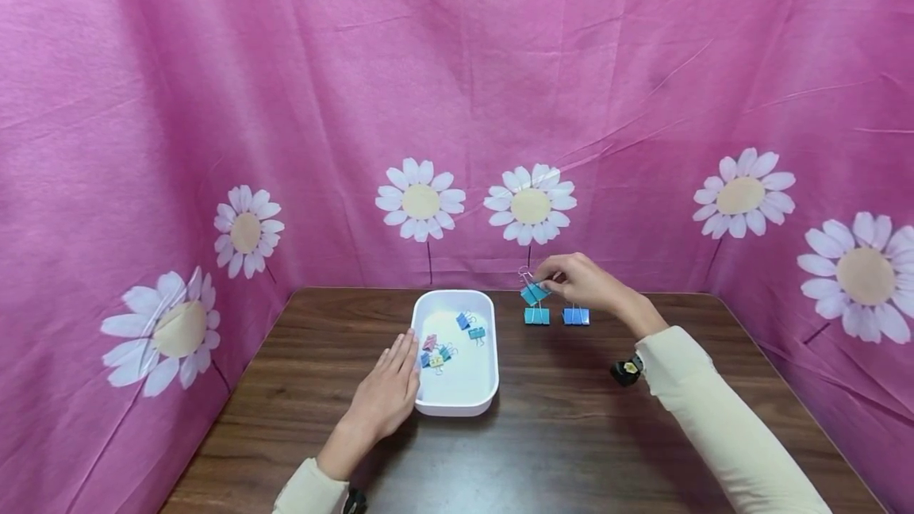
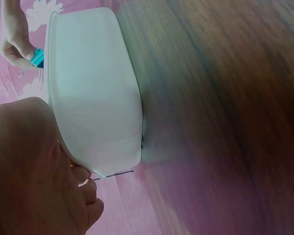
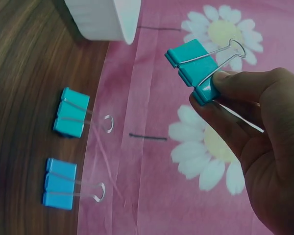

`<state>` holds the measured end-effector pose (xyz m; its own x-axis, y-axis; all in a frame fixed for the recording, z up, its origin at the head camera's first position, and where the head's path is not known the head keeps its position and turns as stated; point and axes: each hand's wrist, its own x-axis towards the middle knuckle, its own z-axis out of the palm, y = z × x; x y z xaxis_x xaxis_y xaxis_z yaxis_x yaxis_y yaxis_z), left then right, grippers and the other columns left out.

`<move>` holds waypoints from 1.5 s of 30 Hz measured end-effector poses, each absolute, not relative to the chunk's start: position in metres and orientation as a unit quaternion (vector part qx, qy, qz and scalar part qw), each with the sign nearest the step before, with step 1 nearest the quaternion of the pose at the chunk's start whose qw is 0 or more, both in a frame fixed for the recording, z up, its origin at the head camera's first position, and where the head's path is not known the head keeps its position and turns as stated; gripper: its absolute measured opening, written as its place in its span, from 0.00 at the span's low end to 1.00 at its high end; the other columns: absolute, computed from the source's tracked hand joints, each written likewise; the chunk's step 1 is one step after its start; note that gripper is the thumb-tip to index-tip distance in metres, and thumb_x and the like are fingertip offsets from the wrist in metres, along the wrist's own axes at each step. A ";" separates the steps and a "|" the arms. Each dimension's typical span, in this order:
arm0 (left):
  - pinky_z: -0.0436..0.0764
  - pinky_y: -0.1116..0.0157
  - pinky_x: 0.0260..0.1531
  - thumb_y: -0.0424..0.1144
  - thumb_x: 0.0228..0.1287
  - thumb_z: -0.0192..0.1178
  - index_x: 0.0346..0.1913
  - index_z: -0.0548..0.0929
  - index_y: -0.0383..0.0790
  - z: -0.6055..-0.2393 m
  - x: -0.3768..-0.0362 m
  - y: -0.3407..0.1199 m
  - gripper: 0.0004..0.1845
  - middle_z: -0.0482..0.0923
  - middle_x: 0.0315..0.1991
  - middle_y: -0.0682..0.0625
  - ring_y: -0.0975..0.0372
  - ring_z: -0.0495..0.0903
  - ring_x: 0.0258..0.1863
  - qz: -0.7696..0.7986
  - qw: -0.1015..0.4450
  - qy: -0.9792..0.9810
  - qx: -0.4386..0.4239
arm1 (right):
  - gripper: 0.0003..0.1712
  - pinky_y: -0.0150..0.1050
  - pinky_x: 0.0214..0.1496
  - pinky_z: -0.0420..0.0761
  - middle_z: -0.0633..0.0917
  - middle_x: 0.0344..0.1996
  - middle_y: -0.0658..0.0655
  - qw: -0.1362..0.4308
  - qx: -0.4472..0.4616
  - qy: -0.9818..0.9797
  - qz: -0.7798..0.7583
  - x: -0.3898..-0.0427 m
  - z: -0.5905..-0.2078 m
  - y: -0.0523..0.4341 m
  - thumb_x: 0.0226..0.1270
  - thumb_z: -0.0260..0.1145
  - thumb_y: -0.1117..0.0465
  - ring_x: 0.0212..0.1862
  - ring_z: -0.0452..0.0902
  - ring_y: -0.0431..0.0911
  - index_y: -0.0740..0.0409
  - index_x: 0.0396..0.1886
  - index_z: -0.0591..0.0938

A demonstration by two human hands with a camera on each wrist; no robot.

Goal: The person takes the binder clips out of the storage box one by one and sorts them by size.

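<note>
The tray [image 1: 457, 399] sits on the table [image 1: 543, 450] with clips [image 1: 450, 339] inside. Two clips [image 1: 555, 316] stand right of it, side by side.

Head view looks down; wrist views sit close, sharing the tray [image 1: 457, 403].

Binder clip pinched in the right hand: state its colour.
Teal binder clip with silver wire handles; clearest in the right wrist view.

Dark wood-grain worktop [image 1: 543, 450] here — a white tray [image 1: 457, 403] sits on it toward the left of the middle. Just right of the tray, near the back edge, two binder clips stand side by side — a teal clip [image 1: 536, 316] and a blue clip [image 1: 576, 316].
</note>
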<state>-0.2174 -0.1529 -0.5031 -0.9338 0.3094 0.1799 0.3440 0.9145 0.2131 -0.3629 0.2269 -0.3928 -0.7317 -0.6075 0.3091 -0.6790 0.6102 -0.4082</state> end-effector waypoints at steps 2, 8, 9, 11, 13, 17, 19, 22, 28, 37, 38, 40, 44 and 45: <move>0.62 0.47 0.84 0.42 0.86 0.44 0.82 0.62 0.29 -0.503 -0.217 -0.153 0.30 0.56 0.86 0.39 0.46 0.57 0.85 -0.121 0.071 -0.976 -0.168 | 0.10 0.44 0.48 0.91 0.93 0.44 0.55 0.072 0.349 -0.898 0.258 -0.362 -0.394 0.235 0.71 0.71 0.71 0.47 0.90 0.49 0.60 0.47 0.92; 0.62 0.47 0.84 0.41 0.86 0.44 0.82 0.62 0.29 -0.502 -0.217 -0.153 0.30 0.56 0.86 0.39 0.46 0.57 0.85 -0.120 0.070 -0.976 -0.169 | 0.10 0.41 0.45 0.91 0.93 0.44 0.56 0.086 0.327 -0.902 0.271 -0.360 -0.399 0.255 0.70 0.70 0.72 0.46 0.89 0.49 0.59 0.47 0.92; 0.62 0.47 0.84 0.41 0.86 0.44 0.82 0.62 0.29 -0.502 -0.217 -0.153 0.30 0.56 0.85 0.39 0.46 0.57 0.85 -0.120 0.070 -0.976 -0.170 | 0.10 0.41 0.46 0.91 0.93 0.44 0.57 0.088 0.325 -0.902 0.271 -0.360 -0.400 0.259 0.71 0.70 0.72 0.46 0.89 0.49 0.59 0.47 0.92; 0.62 0.46 0.84 0.41 0.86 0.45 0.81 0.63 0.28 -0.501 -0.216 -0.153 0.30 0.56 0.85 0.38 0.45 0.57 0.85 -0.122 0.070 -0.975 -0.171 | 0.10 0.42 0.47 0.91 0.93 0.44 0.57 0.090 0.320 -0.903 0.271 -0.360 -0.403 0.266 0.70 0.70 0.72 0.46 0.89 0.49 0.59 0.46 0.92; 0.63 0.46 0.83 0.41 0.86 0.44 0.81 0.62 0.28 -0.501 -0.216 -0.153 0.30 0.56 0.85 0.38 0.45 0.57 0.85 -0.121 0.068 -0.975 -0.172 | 0.10 0.45 0.50 0.92 0.93 0.45 0.57 0.091 0.314 -0.905 0.273 -0.359 -0.405 0.273 0.70 0.70 0.73 0.46 0.89 0.50 0.59 0.46 0.92; 0.62 0.46 0.84 0.41 0.86 0.45 0.81 0.62 0.28 -0.501 -0.216 -0.153 0.30 0.55 0.85 0.38 0.45 0.57 0.85 -0.124 0.068 -0.975 -0.171 | 0.11 0.49 0.51 0.91 0.93 0.46 0.58 0.099 0.306 -0.907 0.272 -0.359 -0.408 0.285 0.70 0.70 0.73 0.46 0.89 0.51 0.59 0.46 0.92; 0.62 0.46 0.84 0.41 0.86 0.44 0.82 0.62 0.28 -0.501 -0.217 -0.153 0.30 0.55 0.86 0.38 0.45 0.56 0.85 -0.124 0.068 -0.975 -0.169 | 0.11 0.49 0.51 0.91 0.93 0.45 0.58 0.106 0.304 -0.907 0.270 -0.359 -0.410 0.291 0.70 0.70 0.73 0.46 0.89 0.51 0.60 0.46 0.92; 0.61 0.47 0.84 0.41 0.86 0.44 0.82 0.62 0.28 -0.501 -0.217 -0.153 0.30 0.55 0.86 0.39 0.46 0.56 0.85 -0.122 0.068 -0.976 -0.168 | 0.11 0.47 0.49 0.92 0.93 0.44 0.57 0.120 0.301 -0.907 0.268 -0.359 -0.413 0.299 0.68 0.71 0.74 0.44 0.89 0.48 0.60 0.45 0.92; 0.62 0.46 0.84 0.40 0.86 0.44 0.81 0.63 0.28 -0.501 -0.215 -0.152 0.30 0.56 0.85 0.38 0.45 0.57 0.85 -0.122 0.073 -0.975 -0.170 | 0.10 0.37 0.45 0.91 0.93 0.39 0.56 0.147 0.294 -0.905 0.270 -0.360 -0.422 0.316 0.65 0.71 0.75 0.40 0.87 0.38 0.60 0.40 0.92; 0.63 0.46 0.83 0.40 0.86 0.44 0.81 0.63 0.28 -0.500 -0.214 -0.152 0.30 0.56 0.85 0.38 0.45 0.57 0.85 -0.120 0.076 -0.975 -0.172 | 0.10 0.35 0.46 0.90 0.93 0.41 0.57 0.137 0.259 -0.918 0.267 -0.362 -0.431 0.340 0.66 0.70 0.75 0.42 0.84 0.35 0.58 0.40 0.92; 0.62 0.47 0.84 0.41 0.86 0.44 0.81 0.63 0.28 -0.500 -0.215 -0.152 0.30 0.56 0.85 0.38 0.45 0.57 0.85 -0.120 0.075 -0.975 -0.171 | 0.10 0.35 0.47 0.89 0.93 0.41 0.58 0.135 0.256 -0.919 0.266 -0.362 -0.432 0.343 0.66 0.70 0.74 0.42 0.84 0.34 0.58 0.40 0.91; 0.62 0.47 0.84 0.40 0.86 0.44 0.81 0.63 0.28 -0.500 -0.214 -0.152 0.30 0.56 0.85 0.38 0.45 0.57 0.85 -0.120 0.077 -0.975 -0.171 | 0.10 0.35 0.47 0.89 0.93 0.42 0.58 0.133 0.249 -0.922 0.266 -0.364 -0.435 0.347 0.67 0.70 0.74 0.42 0.84 0.34 0.58 0.40 0.91; 0.62 0.47 0.84 0.41 0.86 0.44 0.81 0.62 0.28 -0.500 -0.215 -0.152 0.30 0.56 0.85 0.38 0.46 0.57 0.85 -0.119 0.075 -0.975 -0.171 | 0.09 0.33 0.46 0.88 0.93 0.41 0.59 0.132 0.237 -0.926 0.263 -0.367 -0.441 0.354 0.67 0.70 0.73 0.41 0.84 0.35 0.58 0.40 0.91; 0.62 0.47 0.84 0.41 0.86 0.44 0.81 0.62 0.28 -0.500 -0.215 -0.152 0.30 0.56 0.85 0.38 0.46 0.57 0.85 -0.118 0.075 -0.975 -0.171 | 0.08 0.32 0.45 0.88 0.93 0.41 0.59 0.133 0.235 -0.926 0.264 -0.368 -0.442 0.355 0.67 0.70 0.73 0.41 0.84 0.36 0.59 0.40 0.91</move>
<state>-0.2147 -0.1521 -0.5000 -0.9306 0.3153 0.1856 0.3505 0.9140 0.2044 -0.3681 0.3550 -0.4421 -0.8541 -0.3645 0.3710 -0.5053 0.7505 -0.4260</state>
